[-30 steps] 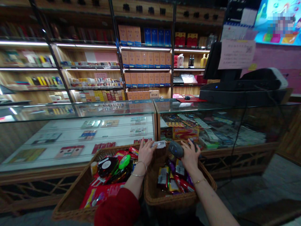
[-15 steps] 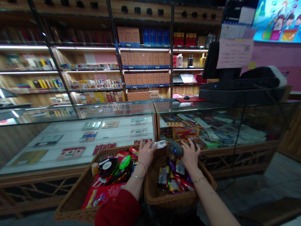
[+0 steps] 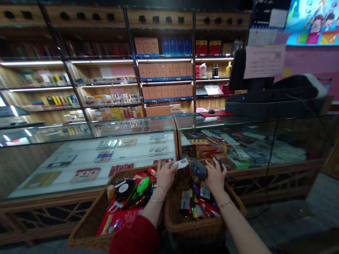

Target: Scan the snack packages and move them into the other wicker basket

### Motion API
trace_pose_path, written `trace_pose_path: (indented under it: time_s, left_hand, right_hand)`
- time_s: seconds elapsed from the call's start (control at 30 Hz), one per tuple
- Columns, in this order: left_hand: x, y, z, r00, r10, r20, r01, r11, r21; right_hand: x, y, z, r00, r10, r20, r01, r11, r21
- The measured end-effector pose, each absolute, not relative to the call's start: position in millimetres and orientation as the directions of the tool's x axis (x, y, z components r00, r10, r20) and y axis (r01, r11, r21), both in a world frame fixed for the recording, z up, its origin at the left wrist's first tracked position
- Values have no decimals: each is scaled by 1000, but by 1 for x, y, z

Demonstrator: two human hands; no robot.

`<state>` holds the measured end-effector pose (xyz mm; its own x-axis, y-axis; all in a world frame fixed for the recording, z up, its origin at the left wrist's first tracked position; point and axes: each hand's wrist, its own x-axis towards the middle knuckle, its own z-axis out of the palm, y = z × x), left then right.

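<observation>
My left hand [image 3: 166,175] pinches a small white packet with a barcode [image 3: 180,163] above the inner edges of two baskets. Its barcode side faces up, toward my right hand [image 3: 215,176], which is wrapped round a dark barcode scanner [image 3: 199,169]. The scanner's head, with a small blue light, points left at the packet, a short gap away. Beneath my right hand, the right wicker basket [image 3: 194,225] holds several wrapped snacks [image 3: 204,192]. Under my left forearm, the left wicker basket [image 3: 87,225] contains red packets [image 3: 120,218] and a bright green item [image 3: 143,184].
A glass display counter [image 3: 137,127] runs behind the baskets, with flat packs inside. On its right stands a register monitor [image 3: 237,70], a cable hanging down the front. Shelves of orange boxes [image 3: 166,72] line the wall. A lit screen [image 3: 315,23] is at upper right.
The view has shifted slightly, so the shelves and baskets appear a little lower and to the right. Both hands keep their grips, with the packet and scanner still close together.
</observation>
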<state>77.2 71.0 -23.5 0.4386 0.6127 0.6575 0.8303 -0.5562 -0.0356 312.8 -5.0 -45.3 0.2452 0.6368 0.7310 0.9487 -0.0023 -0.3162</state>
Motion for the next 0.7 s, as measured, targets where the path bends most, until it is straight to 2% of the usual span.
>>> trace_pose_path:
  time_s: [0.4,0.7]
  left_hand:
    - [76,63,-9,531,497,686,792,-579,-194]
    - [65,58,1,510,506,696,807,-562,-183]
  right_hand:
    - [312,-1,-51,259,611,748,944,3,-329]
    - [314,-1,-55,236,611,756,954,1,-299]
